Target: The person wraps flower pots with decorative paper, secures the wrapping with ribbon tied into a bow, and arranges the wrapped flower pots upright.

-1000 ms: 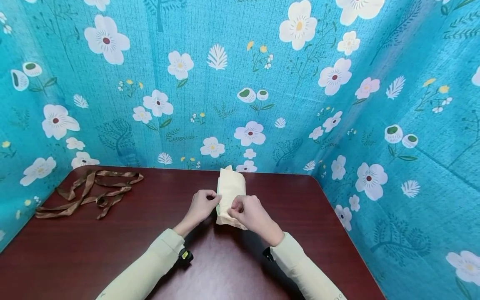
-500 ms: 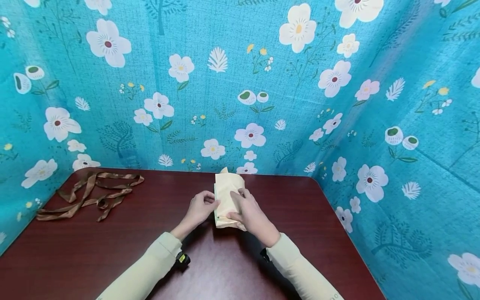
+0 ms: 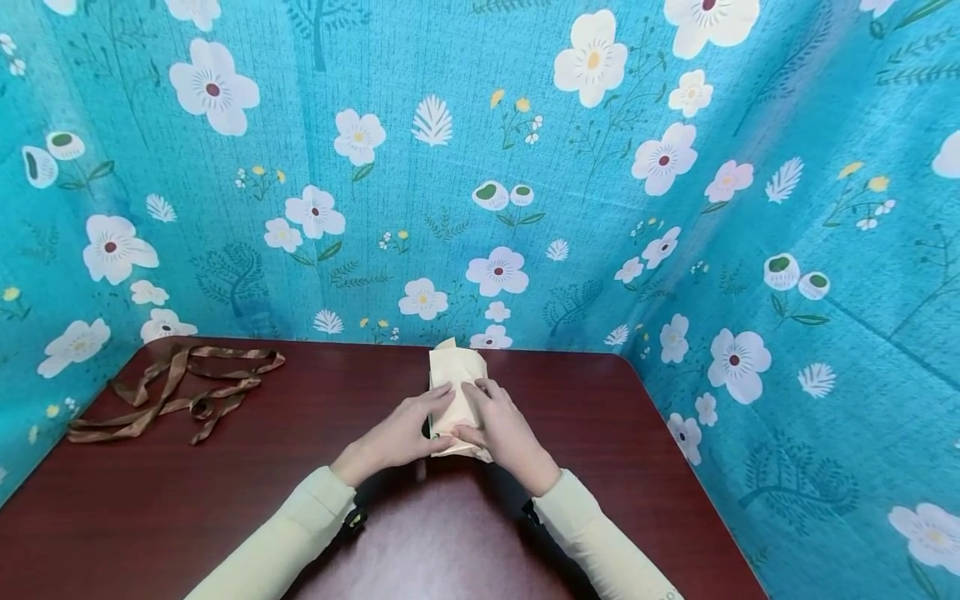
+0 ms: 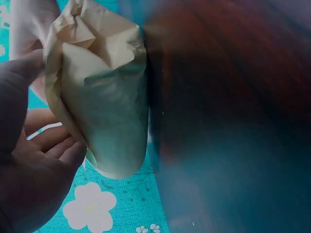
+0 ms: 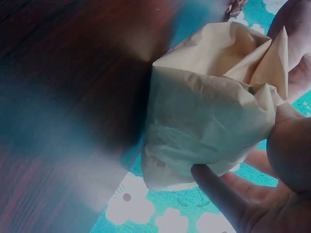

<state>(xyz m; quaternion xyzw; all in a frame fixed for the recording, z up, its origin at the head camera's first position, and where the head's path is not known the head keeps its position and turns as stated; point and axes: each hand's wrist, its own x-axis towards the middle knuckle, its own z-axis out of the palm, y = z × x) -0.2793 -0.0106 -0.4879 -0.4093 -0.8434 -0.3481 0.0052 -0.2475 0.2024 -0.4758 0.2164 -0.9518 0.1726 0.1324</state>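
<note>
A package wrapped in cream paper (image 3: 457,365) lies lengthwise near the table's far side. My left hand (image 3: 399,429) rests on its left side, fingers extended over the top and thumb by the near end. From the right, my right hand (image 3: 512,433) grips it, with fingers across the top and thumb near the front edge. Creased folds show at one end of the paper package (image 4: 109,116) in the left wrist view. In the right wrist view a finger (image 5: 216,191) presses its side wall. Whatever the paper encloses is hidden.
A tangled brown ribbon (image 3: 176,387) lies at the far left of the dark red tabletop (image 3: 247,483). Blue floral curtains (image 3: 420,208) hang behind the table and along its right side.
My left hand has gone from pinching at the package's left edge to lying over its top. The right fingers have moved from a pinch on the paper to a spread hold.
</note>
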